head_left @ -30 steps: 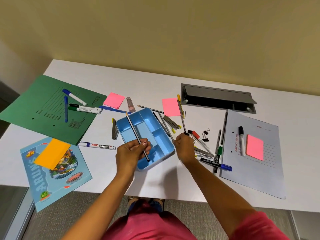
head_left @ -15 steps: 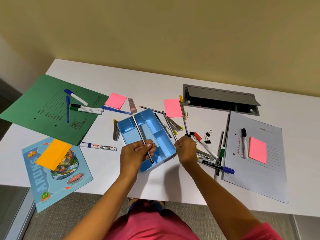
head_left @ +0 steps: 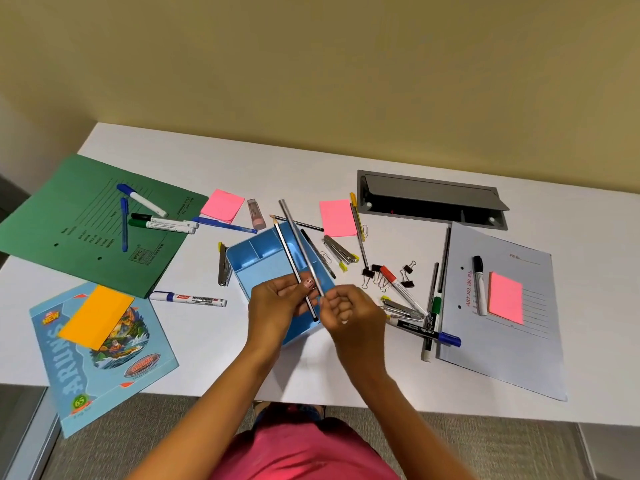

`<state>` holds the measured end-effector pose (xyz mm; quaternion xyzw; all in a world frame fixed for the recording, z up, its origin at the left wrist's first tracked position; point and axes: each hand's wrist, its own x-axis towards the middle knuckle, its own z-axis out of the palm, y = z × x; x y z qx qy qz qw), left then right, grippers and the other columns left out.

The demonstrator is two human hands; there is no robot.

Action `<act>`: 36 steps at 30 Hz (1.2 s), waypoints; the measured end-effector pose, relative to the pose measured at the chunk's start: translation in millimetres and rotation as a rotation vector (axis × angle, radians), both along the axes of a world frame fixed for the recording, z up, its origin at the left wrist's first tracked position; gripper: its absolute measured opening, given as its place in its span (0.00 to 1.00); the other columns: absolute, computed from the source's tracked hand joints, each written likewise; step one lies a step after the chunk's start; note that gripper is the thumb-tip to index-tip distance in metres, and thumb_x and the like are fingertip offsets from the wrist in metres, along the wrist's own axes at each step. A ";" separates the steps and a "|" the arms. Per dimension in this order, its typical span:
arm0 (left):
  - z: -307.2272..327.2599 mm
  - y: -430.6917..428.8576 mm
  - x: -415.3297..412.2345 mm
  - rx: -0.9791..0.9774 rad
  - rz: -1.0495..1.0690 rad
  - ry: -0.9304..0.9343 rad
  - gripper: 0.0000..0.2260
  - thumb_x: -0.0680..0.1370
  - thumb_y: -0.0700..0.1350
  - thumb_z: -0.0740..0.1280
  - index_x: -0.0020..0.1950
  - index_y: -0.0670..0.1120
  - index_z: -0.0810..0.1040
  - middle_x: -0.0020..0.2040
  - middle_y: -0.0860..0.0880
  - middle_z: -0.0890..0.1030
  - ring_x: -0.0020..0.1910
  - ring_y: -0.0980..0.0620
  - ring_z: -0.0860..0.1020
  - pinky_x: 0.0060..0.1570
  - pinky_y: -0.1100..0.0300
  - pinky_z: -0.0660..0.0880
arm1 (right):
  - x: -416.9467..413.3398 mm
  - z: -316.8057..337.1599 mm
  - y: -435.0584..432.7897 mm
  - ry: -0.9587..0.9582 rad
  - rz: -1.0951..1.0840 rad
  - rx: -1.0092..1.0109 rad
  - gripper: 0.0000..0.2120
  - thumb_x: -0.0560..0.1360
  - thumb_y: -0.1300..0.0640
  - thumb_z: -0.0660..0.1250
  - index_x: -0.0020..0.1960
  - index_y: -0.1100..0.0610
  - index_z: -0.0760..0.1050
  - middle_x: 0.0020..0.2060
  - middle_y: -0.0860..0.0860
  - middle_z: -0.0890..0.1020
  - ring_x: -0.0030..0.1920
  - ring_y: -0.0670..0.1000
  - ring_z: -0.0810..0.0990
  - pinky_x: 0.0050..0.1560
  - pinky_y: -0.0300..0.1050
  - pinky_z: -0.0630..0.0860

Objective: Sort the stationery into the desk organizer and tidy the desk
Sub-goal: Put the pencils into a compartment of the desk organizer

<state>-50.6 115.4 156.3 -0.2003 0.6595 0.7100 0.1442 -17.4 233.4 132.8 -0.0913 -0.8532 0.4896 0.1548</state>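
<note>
Organizer (head_left: 258,268), blue, sits on desk (head_left: 277,168) beneath both hands. Left hand (head_left: 277,303) grips striped pencil (head_left: 287,252); right hand (head_left: 349,310) pinches grey pencil (head_left: 294,230), shafts side by side above it.

Two pencils (head_left: 296,237) in the fingers (head_left: 332,303); one organizer (head_left: 256,268) beneath them. One book (head_left: 104,368) and one orange pad (head_left: 95,317) to their left. Overall three pink pads (head_left: 337,218), two folders (head_left: 69,209), eight markers (head_left: 188,298).
</note>
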 end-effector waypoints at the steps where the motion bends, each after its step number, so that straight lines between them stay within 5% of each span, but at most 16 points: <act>1: 0.7 0.5 -0.4 -0.010 -0.012 0.012 0.07 0.75 0.45 0.69 0.51 0.47 0.84 0.43 0.47 0.86 0.44 0.44 0.84 0.51 0.50 0.80 | 1.6 -1.7 -2.3 -0.002 0.005 0.025 0.06 0.65 0.67 0.70 0.39 0.59 0.78 0.31 0.49 0.79 0.32 0.49 0.76 0.30 0.28 0.69; 6: 4.4 0.9 -2.4 0.014 -0.016 0.028 0.10 0.75 0.44 0.69 0.54 0.43 0.83 0.43 0.49 0.86 0.42 0.52 0.84 0.45 0.60 0.81 | 2.2 -8.7 -3.1 0.015 0.028 0.137 0.04 0.65 0.65 0.70 0.38 0.59 0.78 0.31 0.49 0.80 0.32 0.47 0.75 0.29 0.27 0.68; 14: -0.1 -2.4 -8.3 0.082 0.070 -0.039 0.06 0.73 0.42 0.71 0.50 0.44 0.83 0.45 0.47 0.86 0.45 0.48 0.85 0.53 0.50 0.79 | -36.0 -13.3 35.2 -0.028 -0.013 0.030 0.03 0.74 0.64 0.69 0.41 0.60 0.79 0.31 0.49 0.78 0.31 0.44 0.74 0.32 0.33 0.71; 18: -3.6 -4.7 -7.4 0.088 0.091 -0.071 0.06 0.73 0.41 0.71 0.49 0.42 0.83 0.45 0.45 0.86 0.45 0.47 0.85 0.53 0.49 0.79 | -73.8 -44.0 60.6 -0.199 -0.143 0.169 0.03 0.74 0.65 0.68 0.42 0.61 0.79 0.36 0.55 0.82 0.34 0.48 0.77 0.39 0.46 0.78; 22: -5.4 -8.3 -5.9 0.089 0.097 -0.080 0.06 0.74 0.40 0.71 0.49 0.41 0.83 0.44 0.44 0.86 0.45 0.47 0.85 0.53 0.50 0.80 | -85.9 -50.7 67.1 -0.334 -0.136 0.078 0.03 0.74 0.63 0.69 0.42 0.61 0.80 0.35 0.55 0.83 0.36 0.53 0.81 0.42 0.54 0.80; 27: -5.8 -12.7 -7.0 -0.032 -0.032 -0.015 0.06 0.73 0.39 0.72 0.49 0.44 0.84 0.42 0.45 0.86 0.43 0.49 0.85 0.50 0.51 0.81 | -69.7 1.2 29.4 -0.262 0.173 -0.262 0.03 0.74 0.57 0.70 0.47 0.57 0.80 0.35 0.48 0.82 0.33 0.42 0.79 0.34 0.35 0.75; 30: -5.7 -13.8 -4.8 -0.136 -0.154 0.041 0.07 0.72 0.40 0.73 0.49 0.48 0.85 0.41 0.49 0.86 0.43 0.53 0.85 0.51 0.53 0.80 | -63.8 19.1 11.2 -0.199 0.259 -0.315 0.07 0.74 0.57 0.71 0.51 0.57 0.80 0.41 0.55 0.83 0.39 0.46 0.81 0.39 0.34 0.77; 36: -4.1 -18.9 -1.7 -0.202 -0.184 0.086 0.08 0.71 0.41 0.74 0.49 0.49 0.85 0.43 0.53 0.86 0.44 0.58 0.84 0.49 0.59 0.79 | -62.5 30.3 2.6 -0.132 0.322 -0.298 0.05 0.74 0.59 0.70 0.41 0.60 0.77 0.31 0.52 0.75 0.32 0.47 0.73 0.35 0.38 0.72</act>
